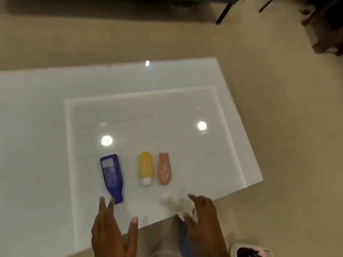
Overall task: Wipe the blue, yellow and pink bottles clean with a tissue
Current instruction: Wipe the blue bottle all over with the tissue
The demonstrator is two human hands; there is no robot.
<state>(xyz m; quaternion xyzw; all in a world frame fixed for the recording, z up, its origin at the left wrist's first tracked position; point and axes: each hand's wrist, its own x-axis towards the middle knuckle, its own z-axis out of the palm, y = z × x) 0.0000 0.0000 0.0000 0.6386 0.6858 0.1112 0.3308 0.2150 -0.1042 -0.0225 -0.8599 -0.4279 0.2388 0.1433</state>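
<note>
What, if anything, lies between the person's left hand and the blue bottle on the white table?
Nothing visible. The left hand is open, its fingertips right at the near end of the blue bottle, which lies flat on the white table. The yellow bottle lies off to the side.

No legible text on bottle labels
</note>
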